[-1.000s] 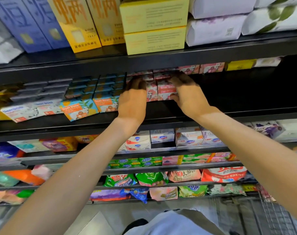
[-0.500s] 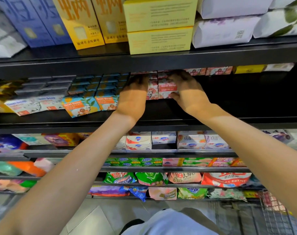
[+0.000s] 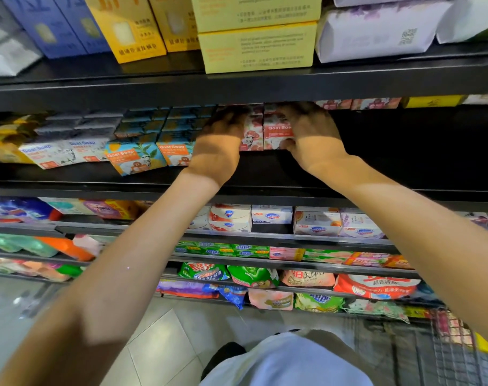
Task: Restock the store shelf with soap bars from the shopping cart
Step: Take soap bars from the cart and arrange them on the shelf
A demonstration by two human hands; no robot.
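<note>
- Reaching into the middle shelf (image 3: 265, 188) with both arms: I log the left hand (image 3: 219, 146) and the right hand (image 3: 311, 135) flanking one stack of pink soap boxes (image 3: 276, 132) marked "Goat Soap".
- Item location: the pink soap boxes sit well back on the shelf, under the shadow of the shelf above, straight ahead of my hands and between them.
- Long axis: the front box faces me with its printed face; its long side runs left to right, parallel to the shelf edge.
- Left hand: against the left side of the stack, back of the hand towards me; the fingers reach into shadow, so I cannot tell whether they curl round a box or only press on it.
- Right hand: fingers curled over the top right of the front box, thumb at its lower right corner, so I judge it holds that box.
- Nearer hand: both touch the stack; the right hand has the fuller hold.
- Neighbours: orange and blue soap boxes (image 3: 134, 158) lie just beside the left hand, on the same shelf.
- Supply: the shopping cart (image 3: 457, 355) shows at the lower right, behind and below my right arm.
- Judgement: the coming move turns on pushing straight back, square to the shelf edge.
</note>
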